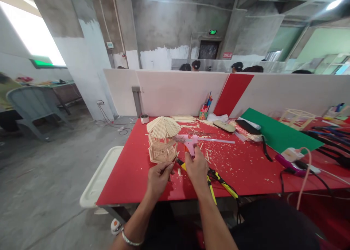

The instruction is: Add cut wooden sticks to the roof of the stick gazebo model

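Observation:
My right hand [197,166] is wrapped round the handle of a pink hot glue gun [190,142]. A clear glue stick [218,140] juts from the gun's back end toward the right. The nozzle points left at a small pavilion model [163,128] built of thin wooden sticks, with a conical roof and a many-sided base. Just in front of that base, my left hand [160,179] is closed with thumb and forefinger pinched together. What lies in the pinch is too small to make out. Yellow-and-black pliers [212,186] lie partly beneath my right forearm.
Loose wooden sticks [186,119] and scraps cover the back of the red table [125,177]. A pen cup [203,113], a tape roll [144,118], a green board [276,131] and a power strip [291,166] with cables also stand or lie there. A white partition [177,93] borders the back.

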A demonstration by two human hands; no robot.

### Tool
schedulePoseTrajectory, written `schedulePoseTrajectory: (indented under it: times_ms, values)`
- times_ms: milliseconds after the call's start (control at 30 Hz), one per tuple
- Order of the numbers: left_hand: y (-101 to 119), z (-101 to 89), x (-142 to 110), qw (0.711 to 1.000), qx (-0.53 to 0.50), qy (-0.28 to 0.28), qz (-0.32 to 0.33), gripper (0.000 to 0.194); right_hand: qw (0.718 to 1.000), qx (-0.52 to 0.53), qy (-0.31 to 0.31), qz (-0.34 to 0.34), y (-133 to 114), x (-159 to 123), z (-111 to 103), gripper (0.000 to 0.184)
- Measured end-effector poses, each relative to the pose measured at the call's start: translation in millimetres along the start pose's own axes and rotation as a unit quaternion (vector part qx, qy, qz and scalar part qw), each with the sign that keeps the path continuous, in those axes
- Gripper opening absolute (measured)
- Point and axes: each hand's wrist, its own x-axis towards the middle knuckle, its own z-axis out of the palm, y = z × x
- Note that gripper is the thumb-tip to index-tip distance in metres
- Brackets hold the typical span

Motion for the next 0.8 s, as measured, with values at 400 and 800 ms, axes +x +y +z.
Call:
schedulePoseTrajectory:
  times_ms: [400,800]
  values:
    - [-12.5,9.3,-1.6,0.997,0.064,-0.053,-0.01,0.033,0.987,0.133,-0.023,-0.084,-1.4,-13.8,-12.4,0.039]
    - [-25.8,5.8,-6.1,0.986,0.103,-0.124,-0.045,0.04,0.99,0.07,-0.051,0.108,74.3,10.6,-79.8,0.055]
